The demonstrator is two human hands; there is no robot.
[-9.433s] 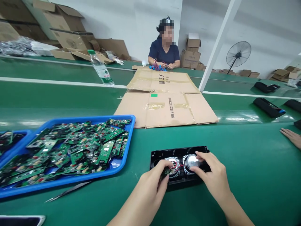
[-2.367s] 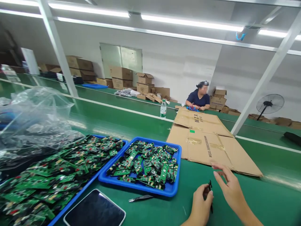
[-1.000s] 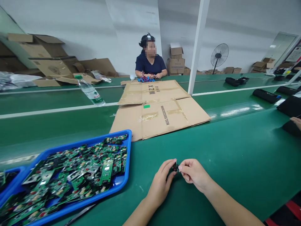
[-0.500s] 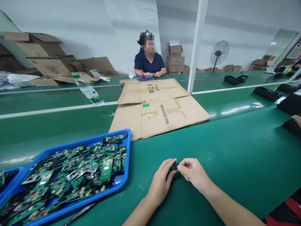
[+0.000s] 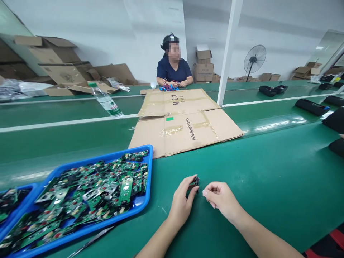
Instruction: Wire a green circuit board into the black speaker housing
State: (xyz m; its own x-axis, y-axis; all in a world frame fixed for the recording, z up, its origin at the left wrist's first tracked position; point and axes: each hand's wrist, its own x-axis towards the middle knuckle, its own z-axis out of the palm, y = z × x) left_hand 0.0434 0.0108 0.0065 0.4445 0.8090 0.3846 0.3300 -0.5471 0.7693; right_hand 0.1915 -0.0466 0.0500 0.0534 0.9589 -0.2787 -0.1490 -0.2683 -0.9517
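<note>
Closest to us, our left hand (image 5: 182,204) pinches a small dark part (image 5: 195,181) between thumb and fingertips, lifted just off the green desk (image 5: 268,172), while our right hand (image 5: 221,199) sits just beside it with the fingers loosely curled and holding nothing; the two hands are a little apart. The grip on the part looks thin, on its edge only, so we judge it could slip and drop onto the desk, and being so small and dark it might be hard to find again. To the left of our left hand lies a blue tray (image 5: 146,179) heaped with green circuit boards (image 5: 94,190); a careless elbow could nudge its edge and spill them. A slim metal tool (image 5: 91,240) lies near the left forearm and could be knocked away. Farther out rests flattened cardboard (image 5: 185,122), and beyond it another person (image 5: 174,70) works.
</note>
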